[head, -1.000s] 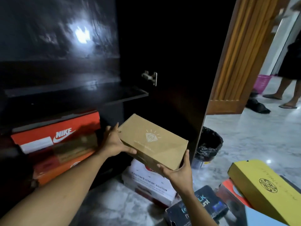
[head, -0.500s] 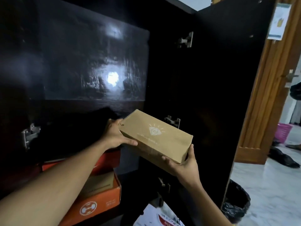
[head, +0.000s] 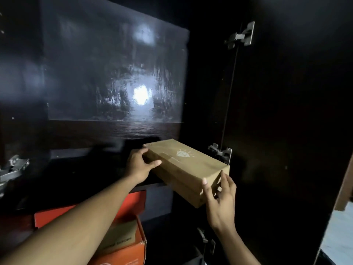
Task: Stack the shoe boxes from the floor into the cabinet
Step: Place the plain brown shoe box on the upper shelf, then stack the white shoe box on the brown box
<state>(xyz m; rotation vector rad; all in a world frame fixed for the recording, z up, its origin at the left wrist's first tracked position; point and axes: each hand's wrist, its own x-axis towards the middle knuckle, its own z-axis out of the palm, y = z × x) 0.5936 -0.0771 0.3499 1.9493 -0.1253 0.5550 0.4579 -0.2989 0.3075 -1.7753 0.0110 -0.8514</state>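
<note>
A tan cardboard shoe box [head: 188, 167] with a white diamond logo on its lid is held at the front edge of a dark cabinet shelf [head: 80, 167]. Its far end lies over the shelf and its near end sticks out past the edge. My left hand [head: 140, 165] grips the box's far left corner. My right hand [head: 219, 199] holds the near end, fingers spread on the end face. Below the shelf, orange shoe boxes [head: 122, 236] are stacked inside the cabinet.
The cabinet's glossy black back panel [head: 114, 73] reflects a light. The open right door [head: 286, 111] hangs on metal hinges [head: 221, 153] close to the box's right side. Another hinge [head: 13, 169] is at the left edge. Pale floor [head: 338, 236] shows at lower right.
I have raised the tan box from floor level up to the upper shelf and pushed its far end onto it. The view has tilted up, away from the floor boxes.
</note>
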